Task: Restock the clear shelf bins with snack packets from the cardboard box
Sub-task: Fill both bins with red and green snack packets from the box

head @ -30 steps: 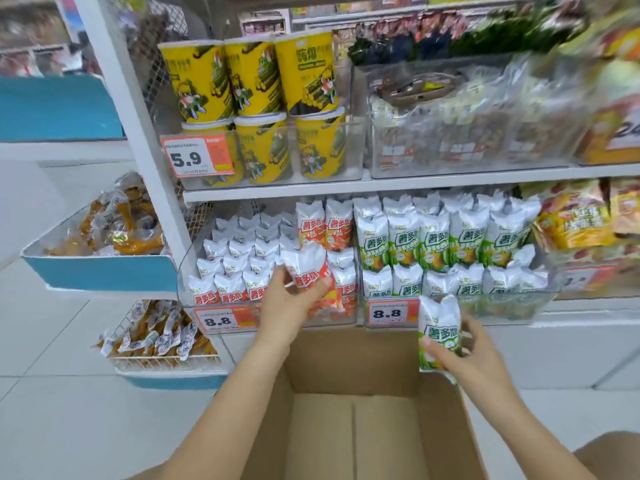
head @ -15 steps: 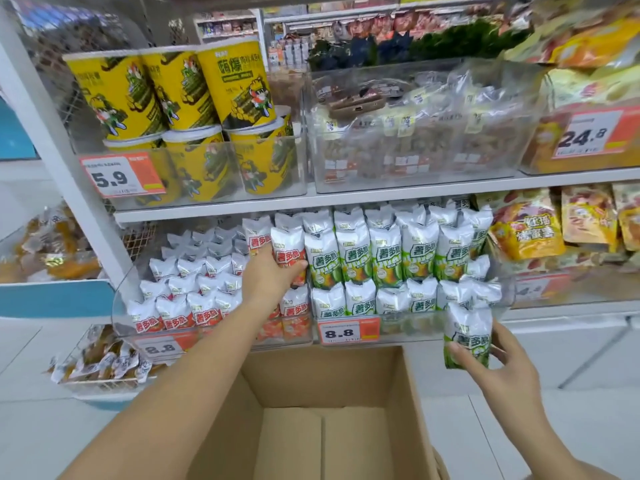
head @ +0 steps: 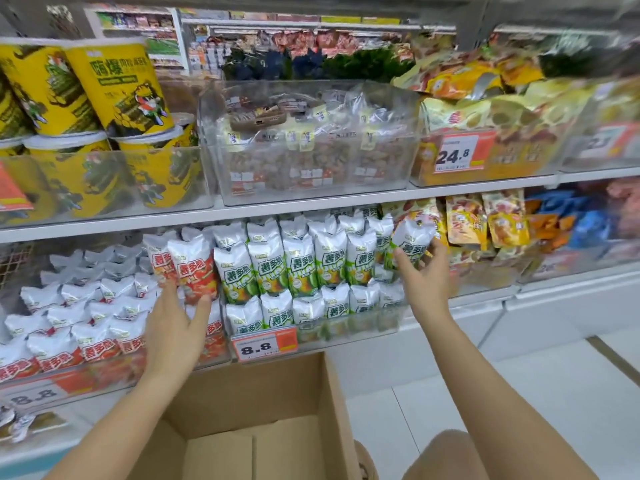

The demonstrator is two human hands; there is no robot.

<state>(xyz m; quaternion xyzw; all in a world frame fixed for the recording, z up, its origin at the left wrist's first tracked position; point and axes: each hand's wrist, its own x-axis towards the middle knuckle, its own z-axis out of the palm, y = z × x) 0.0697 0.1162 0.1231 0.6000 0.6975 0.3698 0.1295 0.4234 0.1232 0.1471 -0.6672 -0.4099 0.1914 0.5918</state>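
Note:
A red snack packet [head: 194,271] stands at the right end of the red-packet bin [head: 104,377] on the lower shelf. My left hand [head: 176,332] rests against its lower part with fingers spread and fairly straight. My right hand [head: 424,275] grips a green snack packet [head: 412,242] at the right end of the green-packet bin [head: 346,332], level with its upper row of upright green packets. The open cardboard box [head: 263,396] sits below the shelf between my forearms; its visible bottom is bare.
The upper shelf holds yellow tubs [head: 114,88], a clear bin of small packets [head: 311,147] and yellow bags behind a 24.8 price tag [head: 453,154]. Orange pouches [head: 485,223] stand right of the green bin. An 8.8 tag [head: 263,342] hangs on the lower shelf edge.
My right hand lifted the green packet from below the shelf edge up to the right end of the green bin. My left hand loosened on the red packet. The camera moved closer.

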